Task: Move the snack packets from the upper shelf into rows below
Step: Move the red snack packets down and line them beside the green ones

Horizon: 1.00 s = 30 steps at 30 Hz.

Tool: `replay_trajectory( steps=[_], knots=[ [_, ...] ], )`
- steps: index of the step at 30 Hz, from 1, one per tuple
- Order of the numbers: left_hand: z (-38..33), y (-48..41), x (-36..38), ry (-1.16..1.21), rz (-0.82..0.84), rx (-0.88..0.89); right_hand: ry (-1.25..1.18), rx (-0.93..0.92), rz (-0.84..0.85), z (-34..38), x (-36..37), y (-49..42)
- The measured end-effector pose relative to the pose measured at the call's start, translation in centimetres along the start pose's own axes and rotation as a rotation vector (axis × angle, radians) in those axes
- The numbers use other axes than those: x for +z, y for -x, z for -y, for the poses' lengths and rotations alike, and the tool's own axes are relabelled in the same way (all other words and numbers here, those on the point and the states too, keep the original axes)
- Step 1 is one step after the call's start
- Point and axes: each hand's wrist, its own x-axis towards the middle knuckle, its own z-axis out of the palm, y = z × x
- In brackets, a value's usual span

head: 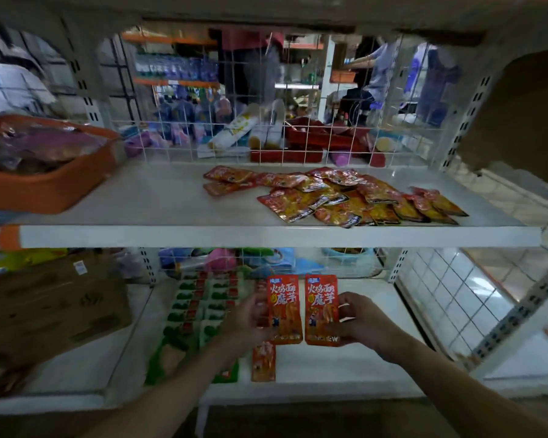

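Observation:
A loose heap of red-orange snack packets (339, 194) lies on the right half of the upper shelf (266, 237). Over the lower shelf (329, 361), my left hand (250, 320) holds one orange packet (284, 308) upright by its left edge. My right hand (361, 324) pinches a second orange packet (321, 306) by its right edge, side by side with the first. Below my left hand, another orange packet (263, 361) lies flat on the lower shelf. A column of the same packets runs up behind my left hand, mostly hidden.
Rows of green-and-red packets (200, 311) fill the lower shelf left of the orange ones. A cardboard box (51, 308) sits at the far left below. An orange basket (45, 165) stands on the upper shelf's left. Wire mesh (266, 121) backs the shelves. People stand beyond.

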Motion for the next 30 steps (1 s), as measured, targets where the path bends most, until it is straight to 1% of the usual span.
replay_trajectory(
  steps=[9, 13, 15, 18, 23, 25, 27, 30],
  knots=[
    [6.8, -5.8, 1.1, 0.019, 0.000, -0.073, 0.105, 0.134, 0.059, -4.7, 0.1, -5.9],
    [7.9, -7.9, 1.8, 0.007, 0.004, -0.056, 0.182, 0.153, 0.092, -6.2, 0.3, -9.2],
    [8.7, -9.0, 1.5, 0.017, 0.025, -0.038, 0.182, 0.162, 0.087, -7.1, 0.5, -11.4],
    [9.4, -11.0, 0.8, -0.056, 0.078, -0.012, 0.171, 0.175, 0.082, -8.5, 1.1, -14.8],
    [11.8, -15.0, -0.1, -0.162, 0.140, -0.043, 0.200, 0.184, 0.091, -10.9, 2.1, -20.5],
    [12.8, -16.8, -0.3, -0.238, 0.153, -0.022, 0.185, 0.181, 0.094, -11.5, 2.4, -22.7],
    [13.8, -18.7, -0.2, -0.266, 0.149, 0.005, 0.162, 0.166, 0.098, -11.9, 2.5, -24.8],
    [15.6, -21.3, 0.1, -0.304, 0.173, 0.015, 0.087, 0.158, 0.059, -12.8, 2.8, -27.1]
  ],
)
